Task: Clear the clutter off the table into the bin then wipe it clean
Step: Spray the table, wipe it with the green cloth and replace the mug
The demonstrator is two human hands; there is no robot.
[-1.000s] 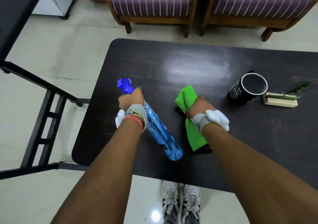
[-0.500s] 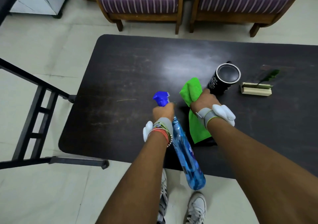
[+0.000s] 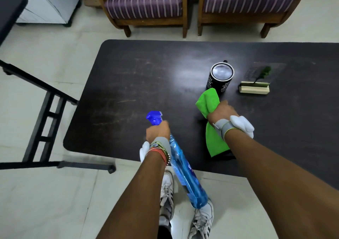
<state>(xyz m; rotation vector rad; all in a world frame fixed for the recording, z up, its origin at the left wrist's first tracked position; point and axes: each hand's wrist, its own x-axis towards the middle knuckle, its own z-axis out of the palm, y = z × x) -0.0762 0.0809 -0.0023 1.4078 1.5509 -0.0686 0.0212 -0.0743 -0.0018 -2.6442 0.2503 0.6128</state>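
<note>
My left hand (image 3: 157, 131) grips the neck of a blue spray bottle (image 3: 185, 174), its nozzle pointing over the dark table (image 3: 137, 84) near the front edge. My right hand (image 3: 219, 111) grips a bunched green cloth (image 3: 209, 99), whose lower end hangs down to the tabletop. Just beyond the cloth stands a black mug (image 3: 221, 77), and to its right a small wooden stand (image 3: 254, 90) holding a clear card with a green sprig.
Two wooden chairs (image 3: 146, 5) with striped purple cushions stand behind the table. A black metal frame (image 3: 42, 110) stands on the tiled floor at the left. A white cabinet (image 3: 47, 1) is at the far left. My shoes (image 3: 201, 220) are at the table's front edge.
My left hand with the spray bottle has shifted from the table's left part toward its middle front. My right hand with the cloth has come closer to the mug.
</note>
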